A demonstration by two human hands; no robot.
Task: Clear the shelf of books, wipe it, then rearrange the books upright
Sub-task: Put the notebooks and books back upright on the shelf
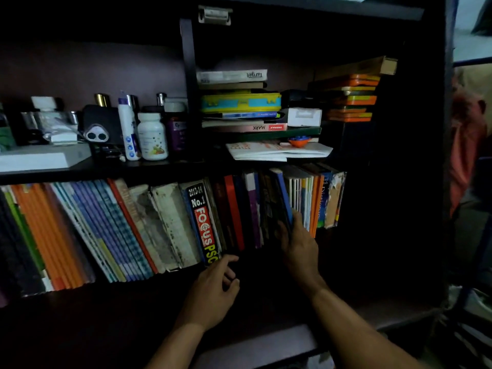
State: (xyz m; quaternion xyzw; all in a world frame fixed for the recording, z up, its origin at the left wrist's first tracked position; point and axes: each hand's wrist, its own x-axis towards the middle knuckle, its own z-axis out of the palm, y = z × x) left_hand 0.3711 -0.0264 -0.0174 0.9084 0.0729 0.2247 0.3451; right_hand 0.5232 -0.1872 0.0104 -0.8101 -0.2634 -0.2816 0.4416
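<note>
Two hands reach the lower shelf [159, 286]: right hand [299, 246], fingers clamped on a blue book [283, 194] in the row; left hand [213, 291] loosely curled, empty. Clearing seems underway; next, draw that book free.

Head camera looks forward and down, close to bookshelf [186, 171].
</note>
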